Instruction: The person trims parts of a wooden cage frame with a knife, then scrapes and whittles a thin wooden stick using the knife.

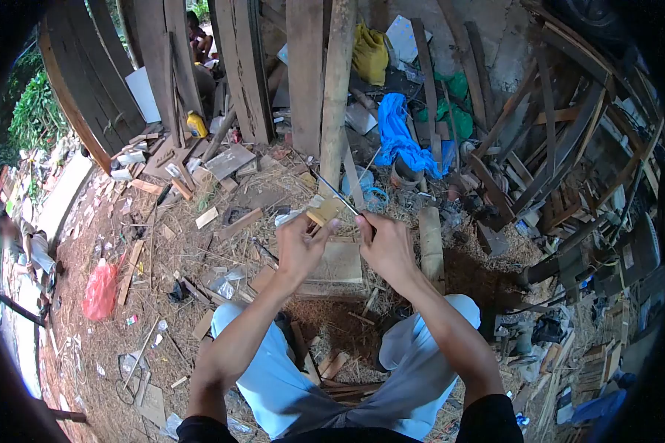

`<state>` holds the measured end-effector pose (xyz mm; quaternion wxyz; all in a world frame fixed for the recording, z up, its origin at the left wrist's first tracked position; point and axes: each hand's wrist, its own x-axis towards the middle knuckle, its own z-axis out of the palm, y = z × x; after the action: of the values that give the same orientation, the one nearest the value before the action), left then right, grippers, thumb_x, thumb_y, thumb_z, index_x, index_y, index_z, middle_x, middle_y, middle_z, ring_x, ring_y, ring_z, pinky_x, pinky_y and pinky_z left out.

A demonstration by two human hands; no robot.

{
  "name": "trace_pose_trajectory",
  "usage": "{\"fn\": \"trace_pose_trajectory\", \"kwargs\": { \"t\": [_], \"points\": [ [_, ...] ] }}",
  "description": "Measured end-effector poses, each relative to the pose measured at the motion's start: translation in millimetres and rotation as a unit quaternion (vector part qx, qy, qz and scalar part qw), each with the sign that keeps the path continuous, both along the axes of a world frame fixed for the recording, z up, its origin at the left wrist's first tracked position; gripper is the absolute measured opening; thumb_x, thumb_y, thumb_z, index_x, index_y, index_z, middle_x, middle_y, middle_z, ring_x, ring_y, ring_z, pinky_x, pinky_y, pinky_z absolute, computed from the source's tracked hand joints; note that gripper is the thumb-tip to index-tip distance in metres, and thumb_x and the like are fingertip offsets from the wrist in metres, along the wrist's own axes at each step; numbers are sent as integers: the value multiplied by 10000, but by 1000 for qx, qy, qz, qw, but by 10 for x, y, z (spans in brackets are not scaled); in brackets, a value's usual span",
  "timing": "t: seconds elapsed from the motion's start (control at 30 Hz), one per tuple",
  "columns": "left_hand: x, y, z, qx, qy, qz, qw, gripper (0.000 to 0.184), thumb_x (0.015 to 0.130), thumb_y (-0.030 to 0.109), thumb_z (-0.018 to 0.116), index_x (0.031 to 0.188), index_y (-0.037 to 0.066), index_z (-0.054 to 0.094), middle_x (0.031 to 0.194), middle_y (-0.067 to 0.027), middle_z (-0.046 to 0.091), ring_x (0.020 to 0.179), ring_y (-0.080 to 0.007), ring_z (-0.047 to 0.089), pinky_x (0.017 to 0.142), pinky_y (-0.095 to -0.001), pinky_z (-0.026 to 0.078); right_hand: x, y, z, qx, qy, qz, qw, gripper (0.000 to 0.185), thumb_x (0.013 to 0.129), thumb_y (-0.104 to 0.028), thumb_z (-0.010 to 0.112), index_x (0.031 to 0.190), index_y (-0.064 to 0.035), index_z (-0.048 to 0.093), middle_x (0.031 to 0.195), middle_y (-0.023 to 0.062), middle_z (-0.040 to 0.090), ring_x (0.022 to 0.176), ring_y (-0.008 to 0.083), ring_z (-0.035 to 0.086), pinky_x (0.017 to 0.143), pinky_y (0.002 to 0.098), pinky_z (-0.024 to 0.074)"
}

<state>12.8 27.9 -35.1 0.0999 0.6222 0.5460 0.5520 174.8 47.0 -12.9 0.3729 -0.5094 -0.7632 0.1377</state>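
Observation:
Near the centre of the head view, my left hand (301, 242) is closed on a small pale wooden piece (322, 212). My right hand (389, 244), just to its right, is wrapped round the dark handle of a thin metal tool (335, 192). The tool's long shaft slants up and left, passing close beside the wooden piece; whether they touch is hard to tell. Below both hands lies a flat wooden block (336, 263), between my knees.
A bamboo post (338, 96) stands just ahead. A cut log (431, 247) is right of the block. Blue cloth (404, 136), a red bag (100, 289) and wood scraps lie around. A person (37, 247) sits far left; another person (199, 40) is beyond the planks.

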Motion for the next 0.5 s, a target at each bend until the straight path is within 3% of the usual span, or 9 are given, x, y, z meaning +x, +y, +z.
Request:
{"fn": "trace_pose_trajectory", "kwargs": {
  "t": [0.2, 0.37, 0.5],
  "points": [
    [-52, 13, 55, -8, 40, 50, 998, 204, 759, 187, 700, 817, -2, 650, 691, -155, 616, 537, -259, 578, 521, -341, 434, 30, -140, 56, -49, -8, 20, 999, 271, 878, -212, 518, 752, 7, 614, 611, 246, 577, 591, 430, 580, 573, 488, 480],
    [-82, 29, -23, 4, 131, 52, 990, 248, 693, 85, 663, 923, 3, 627, 839, -166, 625, 727, -328, 611, 614, -375, 473, -25, -96, 1, -53, -34, 5, 998, 285, 886, -213, 503, 744, 4, 621, 600, 256, 572, 590, 433, 586, 579, 486, 488],
    [15, 49, -156, 24, 145, 32, 989, 290, 663, 45, 642, 949, 9, 616, 872, -167, 620, 765, -329, 611, 629, -387, 477, -66, 52, -75, -59, -16, -2, 998, 304, 892, -225, 490, 739, 4, 619, 605, 253, 576, 592, 428, 591, 582, 487, 488]
  ]
}}
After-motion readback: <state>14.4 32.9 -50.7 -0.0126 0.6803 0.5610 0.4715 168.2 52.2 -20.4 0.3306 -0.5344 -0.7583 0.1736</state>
